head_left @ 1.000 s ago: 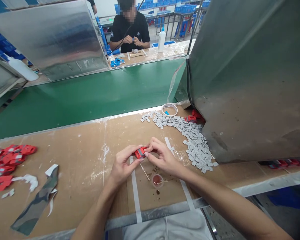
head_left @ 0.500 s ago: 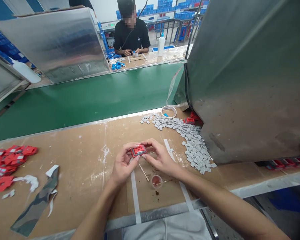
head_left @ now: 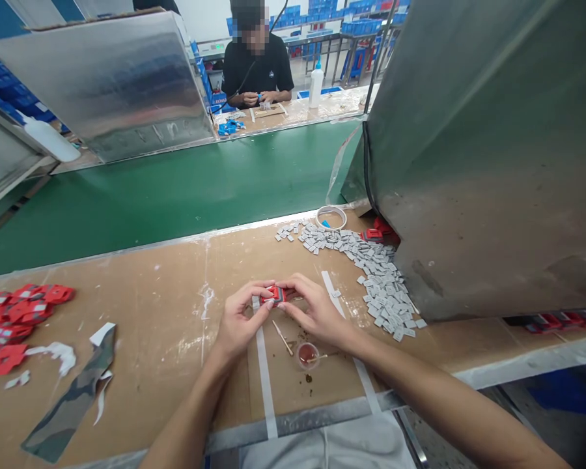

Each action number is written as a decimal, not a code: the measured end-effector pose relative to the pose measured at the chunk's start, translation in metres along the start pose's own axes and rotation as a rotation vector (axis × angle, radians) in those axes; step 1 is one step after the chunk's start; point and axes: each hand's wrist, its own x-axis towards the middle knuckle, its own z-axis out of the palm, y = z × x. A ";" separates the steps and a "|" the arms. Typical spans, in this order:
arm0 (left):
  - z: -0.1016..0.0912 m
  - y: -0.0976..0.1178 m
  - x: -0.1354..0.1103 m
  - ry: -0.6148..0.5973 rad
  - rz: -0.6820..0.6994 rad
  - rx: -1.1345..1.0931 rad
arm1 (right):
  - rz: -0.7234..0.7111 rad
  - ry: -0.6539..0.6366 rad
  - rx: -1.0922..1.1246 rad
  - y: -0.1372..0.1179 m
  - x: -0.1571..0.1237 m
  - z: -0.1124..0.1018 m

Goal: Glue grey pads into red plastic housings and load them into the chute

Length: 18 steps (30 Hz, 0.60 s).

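A small red and grey plastic part (head_left: 275,296) is held up over the cardboard-covered bench between both hands. My left hand (head_left: 243,317) grips its left side, with the thumb below and a finger across its face. My right hand (head_left: 314,309) pinches the right side between thumb and fingers. Below them lie a thin stick (head_left: 282,337) and a small clear cup (head_left: 306,356) of reddish liquid with another stick in it. Many small grey flat pieces (head_left: 388,290) are heaped to the right of my right hand.
Red parts (head_left: 27,306) are piled at the far left, near a camouflage strip (head_left: 73,397). A tape roll (head_left: 331,218) stands by the grey heap. A large metal panel (head_left: 493,163) bounds the right; a green belt (head_left: 176,195) runs beyond, where a person (head_left: 258,68) works.
The red part has been tilted between my hands, and a left finger now lies across its face. The person opposite has raised their hands slightly.
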 end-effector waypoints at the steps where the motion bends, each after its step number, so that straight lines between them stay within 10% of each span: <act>1: 0.000 0.000 0.000 -0.005 -0.011 -0.005 | 0.006 -0.003 -0.004 0.000 0.000 0.000; 18: 0.003 0.001 0.001 -0.008 -0.140 -0.142 | 0.043 -0.073 -0.037 -0.004 0.000 -0.008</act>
